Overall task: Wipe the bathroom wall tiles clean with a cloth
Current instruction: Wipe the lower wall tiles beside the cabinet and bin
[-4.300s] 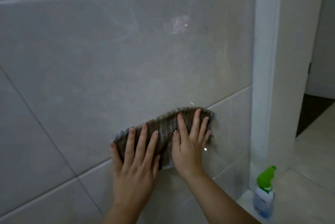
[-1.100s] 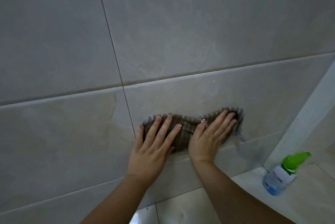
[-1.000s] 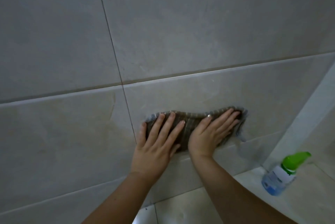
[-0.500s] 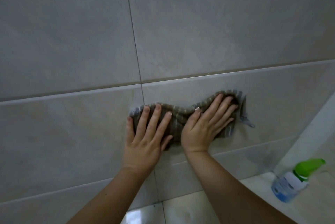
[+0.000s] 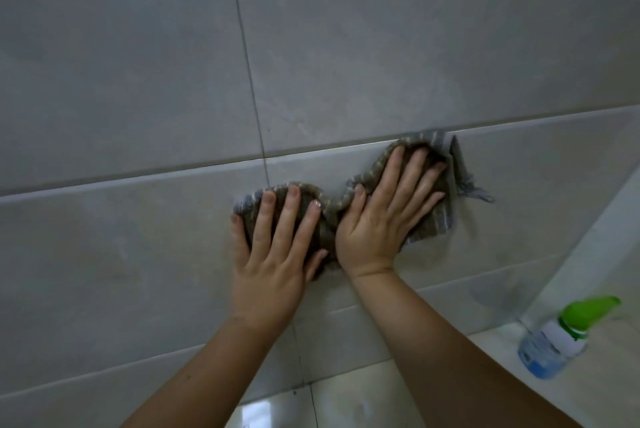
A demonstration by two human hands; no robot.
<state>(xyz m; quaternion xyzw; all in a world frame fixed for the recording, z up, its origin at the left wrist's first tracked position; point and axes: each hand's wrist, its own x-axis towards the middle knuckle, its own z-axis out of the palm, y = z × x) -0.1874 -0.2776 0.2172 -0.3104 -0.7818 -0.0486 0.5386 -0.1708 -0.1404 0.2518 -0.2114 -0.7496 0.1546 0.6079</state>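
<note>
Grey wall tiles are being wiped low down. A striped cloth is pinned flat under the spread fingers of the left hand and right hand. Between the hands it is bunched, so a streak could be missed; its frayed corner beyond the right fingertips could slip free.
</note>
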